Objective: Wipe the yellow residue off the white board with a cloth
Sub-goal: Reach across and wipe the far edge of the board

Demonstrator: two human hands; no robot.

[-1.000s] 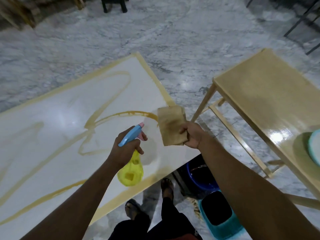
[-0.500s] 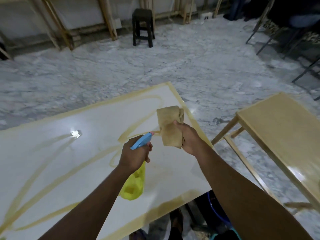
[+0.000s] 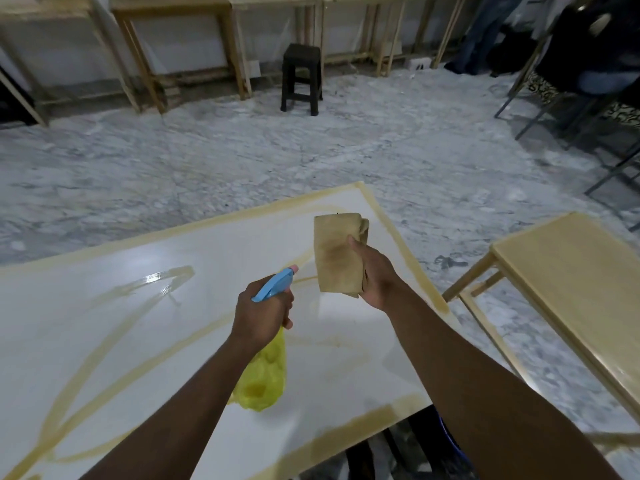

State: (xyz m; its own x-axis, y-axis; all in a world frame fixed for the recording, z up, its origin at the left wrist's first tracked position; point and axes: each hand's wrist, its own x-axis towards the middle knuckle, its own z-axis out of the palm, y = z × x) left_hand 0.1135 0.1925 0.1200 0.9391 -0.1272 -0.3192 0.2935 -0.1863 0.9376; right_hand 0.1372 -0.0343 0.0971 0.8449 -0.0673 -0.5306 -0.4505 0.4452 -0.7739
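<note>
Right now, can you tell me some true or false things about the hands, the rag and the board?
1. The left hand grips a yellow spray bottle with a blue trigger head. True.
2. The right hand holds a folded tan cloth. True.
3. The cloth is pressed flat on the white board. False: it is held up above it.
4. The board is wiped clean. False: yellow streaks cross it.

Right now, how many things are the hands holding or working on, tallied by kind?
Yellow spray bottle with blue trigger head, gripped by the left hand: 1
Folded tan cloth, held by the right hand: 1
White board with yellow residue streaks: 1
Total: 3
</note>
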